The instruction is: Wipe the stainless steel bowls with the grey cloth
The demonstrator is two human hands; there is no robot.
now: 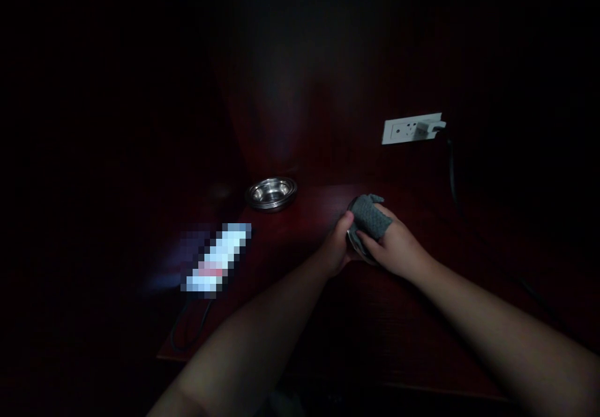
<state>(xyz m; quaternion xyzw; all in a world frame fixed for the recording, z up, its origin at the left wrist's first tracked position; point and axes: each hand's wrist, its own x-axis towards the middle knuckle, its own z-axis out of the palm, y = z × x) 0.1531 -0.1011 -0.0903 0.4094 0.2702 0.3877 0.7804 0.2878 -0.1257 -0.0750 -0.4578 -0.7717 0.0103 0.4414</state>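
My left hand (338, 242) grips the near left side of a round metal bowl (354, 239), thumb over its rim. The bowl is tilted up above the dark red table, and most of it is hidden. Draped over it is a grey-green cloth (372, 217), which my right hand (396, 245) holds against the metal. The fingers of my right hand are partly covered by the cloth. Farther left, a small stack of shiny metal bowls (272, 193) stands upright on the table, apart from both hands.
A lit, blurred-out screen (218, 259) lies at the table's left, with a cable (187, 345) looping near the front edge. On the back panel is a white socket plate (398, 130) with a plug (430, 127) and a hanging black cord (452, 173). The surroundings are very dark.
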